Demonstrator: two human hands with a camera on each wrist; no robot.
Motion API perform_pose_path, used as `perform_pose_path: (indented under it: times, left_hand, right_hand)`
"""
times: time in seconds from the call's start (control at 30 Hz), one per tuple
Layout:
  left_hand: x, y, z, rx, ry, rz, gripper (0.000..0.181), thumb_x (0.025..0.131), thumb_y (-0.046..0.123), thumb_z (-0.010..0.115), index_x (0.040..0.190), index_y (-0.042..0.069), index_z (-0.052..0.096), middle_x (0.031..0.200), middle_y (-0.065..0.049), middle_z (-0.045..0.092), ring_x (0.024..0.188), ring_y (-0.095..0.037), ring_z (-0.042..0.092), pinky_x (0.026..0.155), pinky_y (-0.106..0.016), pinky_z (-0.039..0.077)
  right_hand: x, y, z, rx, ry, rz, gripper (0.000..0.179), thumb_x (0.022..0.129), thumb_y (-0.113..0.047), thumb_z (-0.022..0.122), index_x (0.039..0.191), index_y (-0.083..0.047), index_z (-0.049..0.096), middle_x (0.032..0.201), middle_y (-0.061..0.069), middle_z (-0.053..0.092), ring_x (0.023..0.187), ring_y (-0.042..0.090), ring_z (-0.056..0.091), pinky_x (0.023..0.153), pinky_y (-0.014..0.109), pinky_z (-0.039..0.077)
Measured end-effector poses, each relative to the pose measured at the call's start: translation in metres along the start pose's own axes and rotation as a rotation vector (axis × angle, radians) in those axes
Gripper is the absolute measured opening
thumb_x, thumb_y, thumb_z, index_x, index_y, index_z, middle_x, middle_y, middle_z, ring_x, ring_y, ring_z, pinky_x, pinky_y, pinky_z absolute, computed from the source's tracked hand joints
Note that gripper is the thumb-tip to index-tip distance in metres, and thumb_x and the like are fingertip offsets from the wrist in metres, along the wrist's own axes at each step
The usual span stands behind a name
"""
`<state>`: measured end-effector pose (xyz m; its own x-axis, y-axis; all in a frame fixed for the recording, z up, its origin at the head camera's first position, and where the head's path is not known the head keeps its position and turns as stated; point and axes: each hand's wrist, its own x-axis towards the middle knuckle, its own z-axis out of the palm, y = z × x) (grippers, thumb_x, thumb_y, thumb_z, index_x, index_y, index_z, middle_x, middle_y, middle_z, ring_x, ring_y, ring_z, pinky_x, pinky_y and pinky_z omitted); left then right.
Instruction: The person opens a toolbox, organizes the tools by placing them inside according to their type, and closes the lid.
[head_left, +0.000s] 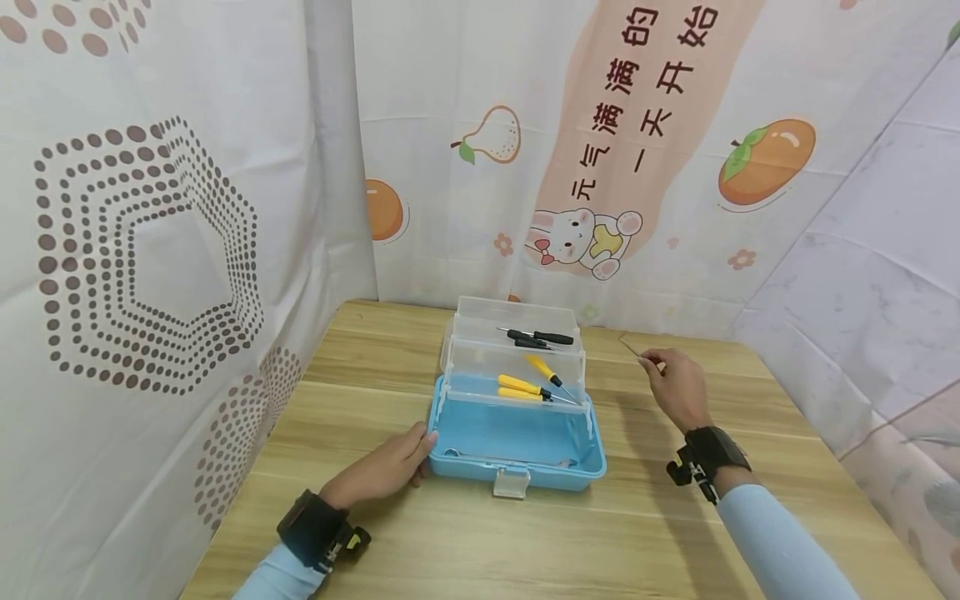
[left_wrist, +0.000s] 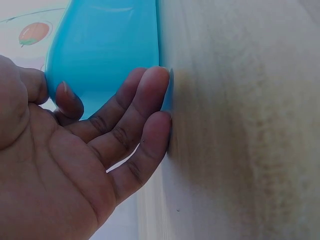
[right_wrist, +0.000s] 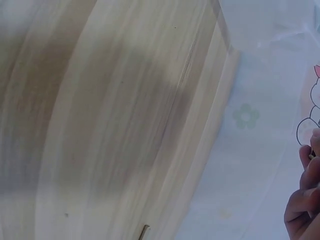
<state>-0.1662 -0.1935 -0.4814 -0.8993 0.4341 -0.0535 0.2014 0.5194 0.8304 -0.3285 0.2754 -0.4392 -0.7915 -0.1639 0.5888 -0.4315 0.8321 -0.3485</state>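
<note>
A light blue toolbox (head_left: 517, 477) stands open on the table, its clear trays raised at the back. My left hand (head_left: 393, 463) holds its left front corner, thumb at the rim and fingers against the outer wall. In the left wrist view, curled fingers (left_wrist: 131, 117) touch the blue wall low down. Over the table to the right, my right hand (head_left: 677, 385) pinches a thin, brownish metal rod (head_left: 628, 345), its kind too small to tell. A wrench (head_left: 510, 459) lies along the front of the box's floor.
Yellow-handled screwdrivers (head_left: 522, 386) lie in the lower clear tray (head_left: 468, 367), black-handled screwdrivers (head_left: 553, 337) in the upper tray (head_left: 480, 317). Printed curtains (head_left: 420, 275) hang behind and beside the wooden table (head_left: 360, 367). A thin metal end (right_wrist: 144, 231) shows at the right wrist view's bottom edge.
</note>
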Motion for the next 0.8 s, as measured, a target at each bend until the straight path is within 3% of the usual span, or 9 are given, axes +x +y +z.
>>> perform_pose_path:
  times: [0.57, 0.8]
  left_hand:
    - [0.001, 0.000, 0.001, 0.005, 0.002, -0.003, 0.047, 0.113, 0.049, 0.022, 0.110, 0.011, 0.050, 0.083, -0.006, 0.062, 0.071, -0.019, 0.059, 0.066, -0.032, 0.047]
    - [0.000, 0.002, 0.000, -0.009, -0.002, -0.019, 0.046, 0.113, 0.048, 0.023, 0.111, 0.011, 0.050, 0.084, -0.006, 0.061, 0.072, -0.020, 0.059, 0.066, -0.033, 0.047]
  right_hand:
    - [0.009, -0.009, 0.016, 0.001, 0.024, -0.031, 0.009, 0.096, -0.009, 0.074, 0.100, -0.001, 0.076, 0.091, 0.016, 0.072, 0.071, 0.030, 0.062, 0.066, 0.044, 0.045]
    - [0.011, -0.014, 0.017, 0.016, -0.007, -0.034, 0.011, 0.098, -0.010, 0.072, 0.103, -0.001, 0.076, 0.092, 0.016, 0.072, 0.064, 0.024, 0.055, 0.062, 0.039, 0.040]
